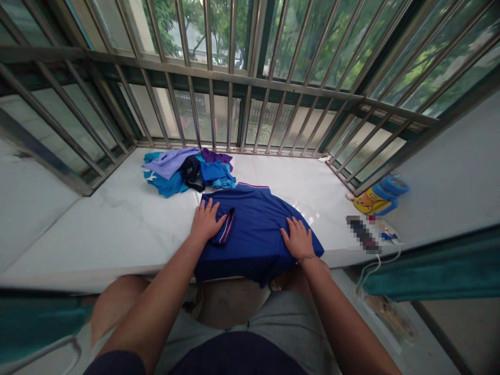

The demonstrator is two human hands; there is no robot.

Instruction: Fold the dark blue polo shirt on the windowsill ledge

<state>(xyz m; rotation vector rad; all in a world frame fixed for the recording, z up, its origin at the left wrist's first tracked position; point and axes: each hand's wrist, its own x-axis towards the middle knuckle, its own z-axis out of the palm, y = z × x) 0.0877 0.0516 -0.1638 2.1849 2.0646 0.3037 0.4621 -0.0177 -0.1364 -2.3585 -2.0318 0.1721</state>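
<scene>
A dark blue shirt (pixel 253 229) with red-and-white striped trim lies spread on the white sill, its lower part hanging over the front edge. Its collar edge points toward the window, and one sleeve with a striped cuff (pixel 225 227) is folded inward on the left. My left hand (pixel 208 220) rests flat on the shirt's left side next to that cuff, fingers spread. On the right side of the shirt lies my right hand (pixel 299 238), also flat with fingers apart. Neither hand grips the cloth.
Behind the shirt, a heap of clothes (pixel 167 169) in blue, purple and black sits toward the window. Metal bars (pixel 242 80) run along the window. At the right stand a yellow-and-blue container (pixel 377 198) and a blurred-out item (pixel 363 233) near a white cable (pixel 369 268).
</scene>
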